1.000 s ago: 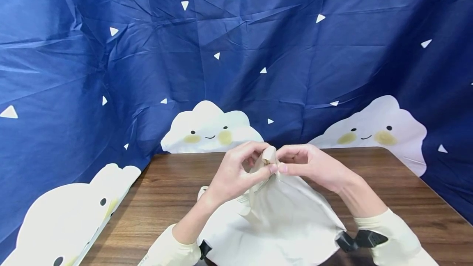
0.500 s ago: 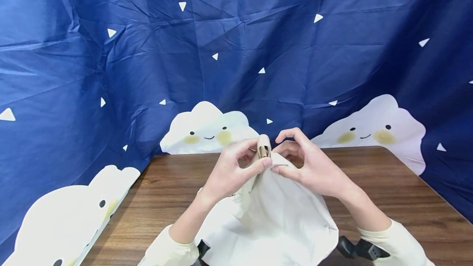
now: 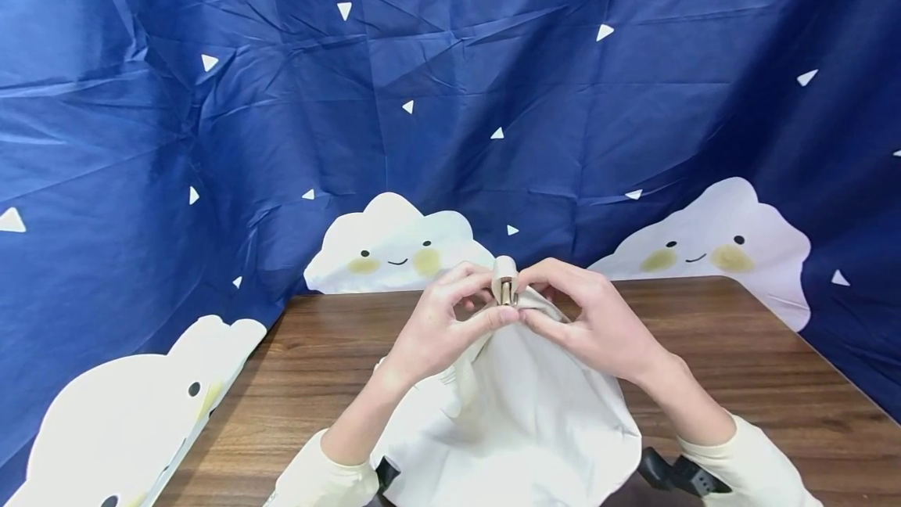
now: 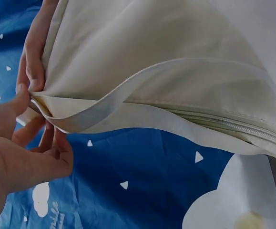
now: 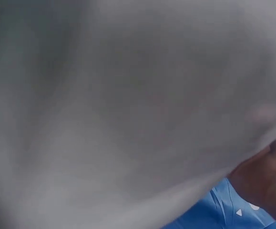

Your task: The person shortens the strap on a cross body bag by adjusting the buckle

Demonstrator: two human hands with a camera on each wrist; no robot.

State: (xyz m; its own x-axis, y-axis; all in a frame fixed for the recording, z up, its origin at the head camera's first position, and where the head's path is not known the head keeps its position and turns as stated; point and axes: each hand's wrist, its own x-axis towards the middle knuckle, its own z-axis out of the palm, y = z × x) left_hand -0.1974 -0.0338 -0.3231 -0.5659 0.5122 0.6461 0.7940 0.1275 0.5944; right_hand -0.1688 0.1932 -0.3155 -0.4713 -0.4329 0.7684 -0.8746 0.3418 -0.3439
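Observation:
A cream fabric bag (image 3: 535, 413) hangs from both hands over the table. My left hand (image 3: 439, 331) pinches its gathered top edge from the left, thumb in front. Close beside it my right hand (image 3: 598, 319) pinches the same edge between thumb and fingers. Between the hands stands a rolled fold (image 3: 504, 268) with a narrow, gold-brown gap under it. In the left wrist view a zipper (image 4: 233, 126) runs along the bag's opening between two loose fabric flaps. Blurred pale fabric (image 5: 128, 119) fills most of the right wrist view and hides the right fingertips.
The brown wooden table (image 3: 324, 350) lies under and around the bag. Behind it hangs a dark blue curtain (image 3: 457, 163) printed with clouds and white triangles. Small black cameras (image 3: 683, 476) sit at the wrists over pale sleeves.
The right hand lifts its fingers off the top edge, then pinches it again. The rolled fold rises slightly and its gap shows more. The left hand keeps its pinch.

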